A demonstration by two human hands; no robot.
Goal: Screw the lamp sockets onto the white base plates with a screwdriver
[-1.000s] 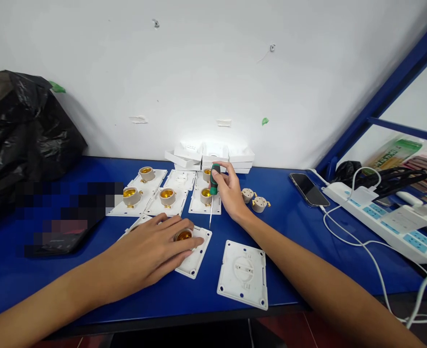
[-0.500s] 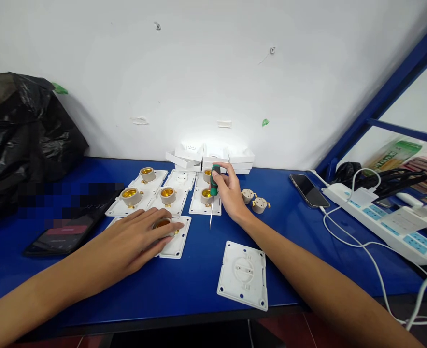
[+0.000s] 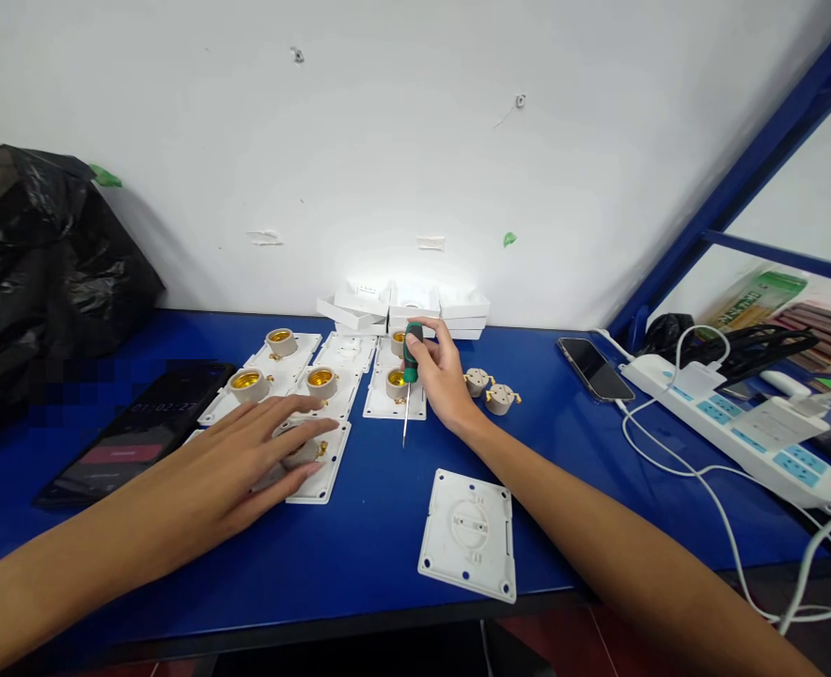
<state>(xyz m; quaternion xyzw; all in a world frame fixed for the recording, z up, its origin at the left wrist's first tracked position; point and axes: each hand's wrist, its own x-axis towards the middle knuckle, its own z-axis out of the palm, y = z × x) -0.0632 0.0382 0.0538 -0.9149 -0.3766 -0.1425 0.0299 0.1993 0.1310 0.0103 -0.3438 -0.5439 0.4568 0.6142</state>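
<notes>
Fingers [image 3: 426, 324] of the right hand [image 3: 446, 376] are grasping a screwdriver [image 3: 411, 355] by its green-and-black handle, near the centre of the frame. Its thin shaft is pointing down, and its tip is showing against the blue table [image 3: 380, 555]; whether the tip is touching the surface, I cannot tell. Left of centre, the left hand [image 3: 250, 451] is spreading its fingers over a pale round socket [image 3: 301, 456] on a white plate [image 3: 326, 473]. Its thumb and index finger are lying on either side of the socket, but whether they are gripping it, I cannot tell.

Beyond the left hand, other white plates [image 3: 285, 374] are lying side by side, carrying brass-lined sockets [image 3: 321, 380]. Two loose sockets [image 3: 500, 400] are sitting just right of the right hand. One more white plate [image 3: 466, 536] is lying at the lower centre, apart from both hands.

White boxes [image 3: 414, 299] are standing against the wall [image 3: 387, 141] in the middle of the frame. A large dark phone [image 3: 137, 432] is lying at left, below a black bag [image 3: 55, 254]. At right, a smaller phone [image 3: 594, 369] is lying near a power strip [image 3: 746, 432] with white cables.
</notes>
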